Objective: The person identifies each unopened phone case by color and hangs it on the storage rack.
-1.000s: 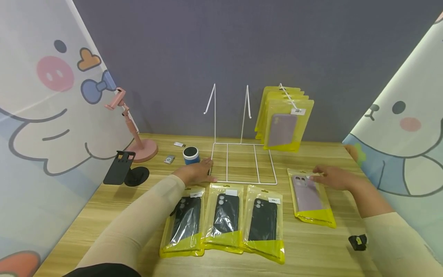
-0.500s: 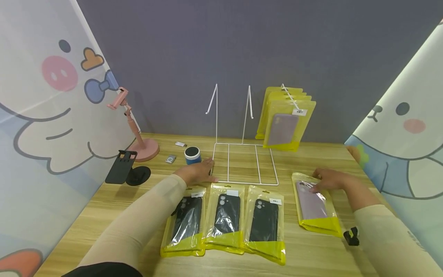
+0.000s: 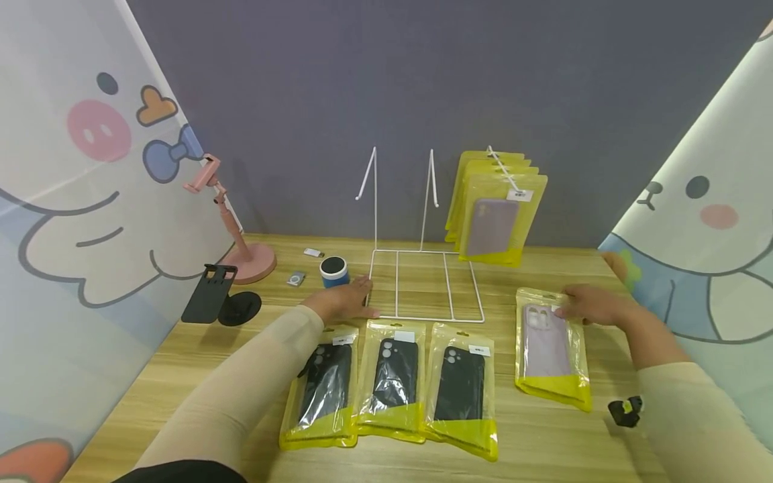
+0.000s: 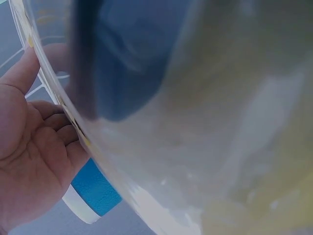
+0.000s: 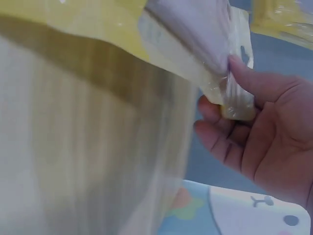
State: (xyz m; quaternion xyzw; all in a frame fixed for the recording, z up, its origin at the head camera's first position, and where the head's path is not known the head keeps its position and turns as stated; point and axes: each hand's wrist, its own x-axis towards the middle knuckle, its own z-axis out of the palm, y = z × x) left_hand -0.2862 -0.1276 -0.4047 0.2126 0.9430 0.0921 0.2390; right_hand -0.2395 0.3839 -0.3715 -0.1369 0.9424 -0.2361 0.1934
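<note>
My right hand (image 3: 592, 305) pinches the upper right edge of a yellow-and-clear bag holding a lilac phone case (image 3: 546, 342). In the right wrist view, the thumb lies on the bag's top edge (image 5: 239, 73) and the fingers are behind it. My left hand (image 3: 344, 300) rests at the front left corner of a white wire display rack (image 3: 423, 318), fingers fairly straight along its side and thumb by the front bar. Just below that hand lie three bagged black phone cases (image 3: 459, 382) in a row. More bagged lilac cases (image 3: 494, 225) hang on the rack's right hook.
A blue-and-white cylinder (image 3: 335, 272) stands right behind my left hand. Further left are a pink phone stand (image 3: 247, 261), a black phone stand (image 3: 208, 298), a USB stick (image 3: 313, 252) and a small grey gadget (image 3: 295, 278). A grey panel (image 3: 302, 100) closes off the back.
The bagged lilac case has shifted right with my right hand and now lies more upright in the head view. My left hand has stayed at the rack's corner.
</note>
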